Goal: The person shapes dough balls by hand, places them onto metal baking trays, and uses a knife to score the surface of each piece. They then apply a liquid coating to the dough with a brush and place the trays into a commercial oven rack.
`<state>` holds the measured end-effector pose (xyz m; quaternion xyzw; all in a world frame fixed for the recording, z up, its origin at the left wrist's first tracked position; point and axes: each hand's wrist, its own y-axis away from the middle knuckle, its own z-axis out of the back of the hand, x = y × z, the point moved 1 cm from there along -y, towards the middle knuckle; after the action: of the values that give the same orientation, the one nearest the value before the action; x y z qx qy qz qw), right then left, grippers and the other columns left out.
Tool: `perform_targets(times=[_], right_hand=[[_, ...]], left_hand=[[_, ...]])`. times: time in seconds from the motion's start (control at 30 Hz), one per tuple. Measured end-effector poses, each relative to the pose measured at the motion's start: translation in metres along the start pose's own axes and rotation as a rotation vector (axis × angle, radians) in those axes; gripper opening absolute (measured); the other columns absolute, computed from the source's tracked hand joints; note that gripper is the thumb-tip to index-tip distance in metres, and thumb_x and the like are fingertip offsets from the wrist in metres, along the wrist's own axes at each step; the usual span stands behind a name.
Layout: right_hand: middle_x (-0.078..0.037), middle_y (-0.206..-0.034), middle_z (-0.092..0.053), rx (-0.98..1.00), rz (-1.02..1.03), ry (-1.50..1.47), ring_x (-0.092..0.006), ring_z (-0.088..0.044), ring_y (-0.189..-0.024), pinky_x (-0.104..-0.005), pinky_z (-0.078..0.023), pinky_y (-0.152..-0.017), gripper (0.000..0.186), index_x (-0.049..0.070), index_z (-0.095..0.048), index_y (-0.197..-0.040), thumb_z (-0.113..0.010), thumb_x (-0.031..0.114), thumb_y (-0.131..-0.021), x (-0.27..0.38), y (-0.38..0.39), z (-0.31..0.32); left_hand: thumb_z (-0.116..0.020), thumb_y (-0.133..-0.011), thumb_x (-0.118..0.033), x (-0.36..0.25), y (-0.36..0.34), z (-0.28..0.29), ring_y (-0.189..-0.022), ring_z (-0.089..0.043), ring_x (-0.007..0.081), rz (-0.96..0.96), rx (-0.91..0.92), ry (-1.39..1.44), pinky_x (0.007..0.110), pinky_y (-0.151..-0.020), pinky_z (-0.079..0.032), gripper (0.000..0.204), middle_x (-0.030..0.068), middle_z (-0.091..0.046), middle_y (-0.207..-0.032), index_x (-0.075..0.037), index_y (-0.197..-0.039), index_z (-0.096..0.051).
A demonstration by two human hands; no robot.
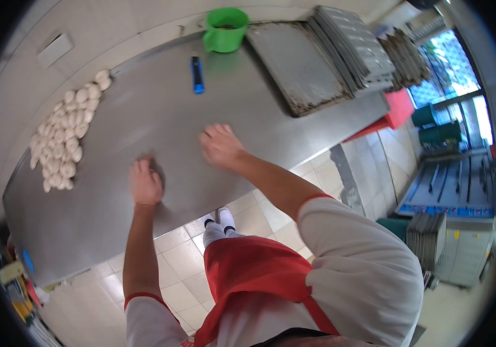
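Observation:
My left hand point(145, 181) rests low over the steel worktable point(115, 124), its fingers curled and slightly blurred. To its right and a little farther away, my right hand point(221, 145) is also closed, cupped down against the metal top. Whatever lies under either palm is hidden. A cluster of many pale, round dough balls point(63, 130) lies at the left side of the table, nearest to my left hand. Beyond my right hand lies a blue and black box cutter point(197, 75).
A green plastic jug point(225, 30) stands at the far edge. Beside it lies a worn baking tray point(300, 63), with stacked metal pans point(355, 49) to its right. A red plastic object point(389, 113) is by the table's right end. An oven point(450, 185) stands farther right.

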<state>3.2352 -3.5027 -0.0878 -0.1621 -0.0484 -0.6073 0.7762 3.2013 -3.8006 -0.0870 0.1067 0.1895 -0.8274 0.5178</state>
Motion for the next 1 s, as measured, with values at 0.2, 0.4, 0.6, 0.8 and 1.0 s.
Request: perform_targets(times=[0.2, 0.4, 0.6, 0.8, 1.0], right_hand=[[-0.013, -0.113, -0.063, 0.076, -0.058, 0.07, -0.0321, -0.058, -0.111, -0.0477, -0.044, -0.094, 0.022, 0.008, -0.069, -0.106, -0.063, 0.026, -0.095, 0.009, 0.032, -0.006], [-0.012, -0.11, -0.062, -0.092, 0.016, 0.003, -0.0321, -0.057, -0.11, -0.0485, -0.045, -0.094, 0.023, 0.007, -0.067, -0.106, -0.067, 0.025, -0.092, 0.007, 0.013, -0.001], [-0.014, -0.109, -0.06, -0.151, -0.005, -0.068, -0.0329, -0.057, -0.107, -0.0458, -0.047, -0.092, 0.021, 0.007, -0.065, -0.104, -0.069, 0.021, -0.09, 0.004, 0.039, -0.028], [-0.018, -0.113, -0.061, -0.081, -0.02, -0.046, -0.0373, -0.057, -0.111, -0.0495, -0.048, -0.096, 0.025, 0.004, -0.063, -0.108, -0.068, 0.021, -0.09, 0.009, 0.008, -0.017], [-0.021, -0.149, -0.057, -0.241, 0.022, -0.151, -0.038, -0.052, -0.142, -0.0485, -0.043, -0.12, 0.044, -0.002, -0.063, -0.133, -0.066, 0.015, -0.093, 0.004, 0.017, -0.046]], left_hand=[[-0.051, -0.095, -0.008, 0.023, 0.045, -0.032, -0.115, -0.06, 0.0409, 0.044, -0.062, 0.098, 0.052, -0.105, -0.045, 0.046, 0.0208, -0.065, -0.124, -0.003, -0.14, -0.059], [-0.047, -0.101, -0.012, -0.019, -0.004, 0.003, -0.139, -0.05, 0.0375, 0.183, 0.141, -0.241, 0.051, -0.118, -0.036, 0.052, 0.0189, -0.056, -0.148, -0.003, -0.152, -0.051], [-0.046, -0.104, -0.014, 0.02, 0.026, -0.038, -0.156, -0.035, 0.0391, -0.065, 0.013, -0.181, 0.051, -0.128, -0.028, 0.056, 0.0125, -0.046, -0.166, -0.004, -0.16, -0.046], [-0.047, -0.104, -0.016, 0.012, -0.014, -0.024, -0.155, -0.038, 0.0395, -0.095, -0.03, -0.24, 0.049, -0.129, -0.029, 0.057, 0.0141, -0.043, -0.168, -0.004, -0.16, -0.046], [-0.049, -0.104, -0.019, 0.031, 0.009, -0.04, -0.155, -0.037, 0.0401, -0.02, -0.001, -0.149, 0.051, -0.129, -0.028, 0.056, 0.0131, -0.045, -0.166, -0.006, -0.158, -0.05]])
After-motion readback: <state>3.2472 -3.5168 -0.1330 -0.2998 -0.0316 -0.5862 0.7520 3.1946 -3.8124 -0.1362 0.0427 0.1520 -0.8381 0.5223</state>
